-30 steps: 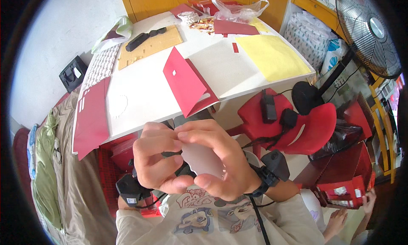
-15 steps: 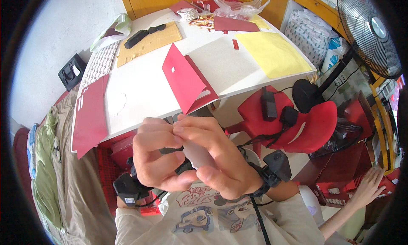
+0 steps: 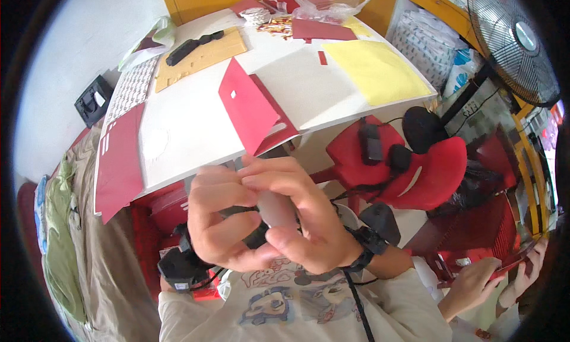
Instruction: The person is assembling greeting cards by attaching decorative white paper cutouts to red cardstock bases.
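Note:
In front of my chest, my left hand (image 3: 217, 214) and my right hand (image 3: 306, 208) are held together, fingers curled and index fingertips meeting. A small pale greyish, flat piece (image 3: 277, 210) shows between the fingers and thumb of my right hand. My left fingertips are at its upper left edge; whether they grip it or something smaller is hidden. Just beyond my hands, a red folded card sleeve (image 3: 246, 104) stands partly opened near the front edge of the white table (image 3: 184, 122).
A dark red sheet (image 3: 122, 161) overhangs the table's left corner; yellow sheets (image 3: 380, 72) lie at right. A red chair (image 3: 436, 173) bears black devices, beside a standing fan (image 3: 525, 36). At lower right, another person's hands (image 3: 475, 282) handle a dark red piece.
My hands keep nearly the same pose, with the pale piece slightly turned. The scene has shifted a little left. At right, the other person's second hand has come into view with a dark red piece.

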`<state>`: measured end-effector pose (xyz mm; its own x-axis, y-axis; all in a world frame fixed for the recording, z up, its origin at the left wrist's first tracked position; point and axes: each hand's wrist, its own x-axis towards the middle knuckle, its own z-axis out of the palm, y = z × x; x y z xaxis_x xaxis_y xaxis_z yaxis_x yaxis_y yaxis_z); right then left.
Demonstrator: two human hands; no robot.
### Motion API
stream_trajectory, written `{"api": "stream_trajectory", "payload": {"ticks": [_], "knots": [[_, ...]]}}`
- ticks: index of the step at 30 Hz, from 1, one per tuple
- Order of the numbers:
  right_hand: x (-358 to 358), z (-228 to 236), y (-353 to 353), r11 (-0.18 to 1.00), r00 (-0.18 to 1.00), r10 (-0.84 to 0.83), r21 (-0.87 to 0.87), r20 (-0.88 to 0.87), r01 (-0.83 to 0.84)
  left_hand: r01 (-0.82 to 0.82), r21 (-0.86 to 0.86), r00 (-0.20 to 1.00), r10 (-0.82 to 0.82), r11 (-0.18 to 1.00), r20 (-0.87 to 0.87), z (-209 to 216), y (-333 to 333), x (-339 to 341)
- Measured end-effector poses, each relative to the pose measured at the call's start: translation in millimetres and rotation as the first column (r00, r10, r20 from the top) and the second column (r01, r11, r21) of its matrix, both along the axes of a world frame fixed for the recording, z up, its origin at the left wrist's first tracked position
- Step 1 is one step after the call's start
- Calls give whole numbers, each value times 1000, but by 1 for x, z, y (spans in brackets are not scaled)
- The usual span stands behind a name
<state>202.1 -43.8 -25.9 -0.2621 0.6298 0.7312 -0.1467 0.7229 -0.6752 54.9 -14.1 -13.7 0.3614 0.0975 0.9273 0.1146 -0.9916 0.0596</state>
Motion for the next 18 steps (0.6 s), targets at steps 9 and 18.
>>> {"api": "stream_trajectory", "payload": {"ticks": [9, 18], "knots": [[-2, -4, 3, 997, 998, 7, -79, -65, -12, 5, -165, 999, 1, 986, 33, -11, -1, -2], [1, -5, 1, 996, 993, 21, -82, -115, -30, -8, -187, 994, -12, 982, -105, -14, -1, -17]]}}
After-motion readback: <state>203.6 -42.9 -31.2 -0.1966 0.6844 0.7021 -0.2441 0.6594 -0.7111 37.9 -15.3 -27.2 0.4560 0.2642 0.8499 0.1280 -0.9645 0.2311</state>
